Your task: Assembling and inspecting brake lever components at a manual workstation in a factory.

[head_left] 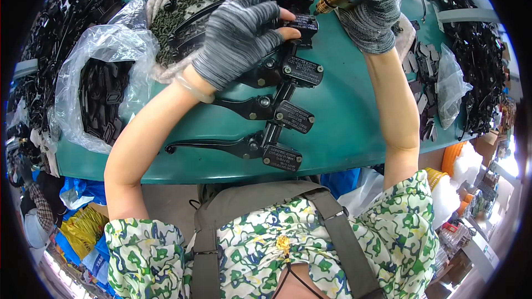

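On a green worktop (343, 127), black brake levers (252, 147) in a row, each with a flat labelled cap. Clear bag (102, 86) of black parts at left, another bag (450, 86) at right, loose black parts heaped along both edges. Left hand (241, 33), gloved grey, spread flat, pressing the far lever (302, 22) down. Right hand (363, 8), gloved, clenched round a driver (332, 1), brass tip just beside that lever's cap.
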Demonstrator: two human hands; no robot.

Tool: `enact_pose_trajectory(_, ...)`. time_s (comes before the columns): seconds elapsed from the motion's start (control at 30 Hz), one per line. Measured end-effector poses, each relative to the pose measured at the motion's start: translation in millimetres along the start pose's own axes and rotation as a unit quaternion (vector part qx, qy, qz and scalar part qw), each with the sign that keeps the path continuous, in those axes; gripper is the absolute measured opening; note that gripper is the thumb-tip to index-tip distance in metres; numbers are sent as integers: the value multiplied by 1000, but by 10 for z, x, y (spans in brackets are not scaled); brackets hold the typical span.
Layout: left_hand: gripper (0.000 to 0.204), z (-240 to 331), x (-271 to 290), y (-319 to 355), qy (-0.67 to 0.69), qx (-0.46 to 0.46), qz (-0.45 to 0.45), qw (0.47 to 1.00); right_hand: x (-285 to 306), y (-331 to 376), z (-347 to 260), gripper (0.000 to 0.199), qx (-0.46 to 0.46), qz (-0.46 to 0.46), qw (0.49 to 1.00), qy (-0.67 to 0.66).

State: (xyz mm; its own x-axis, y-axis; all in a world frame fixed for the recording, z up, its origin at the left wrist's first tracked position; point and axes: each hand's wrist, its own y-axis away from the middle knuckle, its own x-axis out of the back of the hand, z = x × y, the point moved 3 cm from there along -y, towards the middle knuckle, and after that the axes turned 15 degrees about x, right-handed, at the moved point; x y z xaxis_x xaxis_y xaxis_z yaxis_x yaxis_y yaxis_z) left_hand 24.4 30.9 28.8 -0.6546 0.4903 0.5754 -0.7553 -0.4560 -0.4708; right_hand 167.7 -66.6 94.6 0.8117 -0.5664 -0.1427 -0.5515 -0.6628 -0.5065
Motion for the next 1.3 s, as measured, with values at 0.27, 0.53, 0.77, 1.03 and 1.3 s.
enact_pose_trajectory(0.27,26,-49,-137,89,82,65,-7,994,53,65,145,49,15,41,996,-75)
enact_pose_trajectory(0.53,25,-51,-162,75,119,137,-44,982,335,117,398,37,402,-159,902,13)
enact_pose_trajectory(0.77,26,-72,-152,86,106,140,-41,983,606,140,657,45,345,-198,915,68)
enact_pose_trajectory(1.03,26,-56,-125,91,95,138,-35,985,85,60,261,41,150,-49,987,-37)
enact_pose_trajectory(1.3,25,-47,-159,96,109,145,-36,983,-27,-49,452,46,50,-41,936,-347)
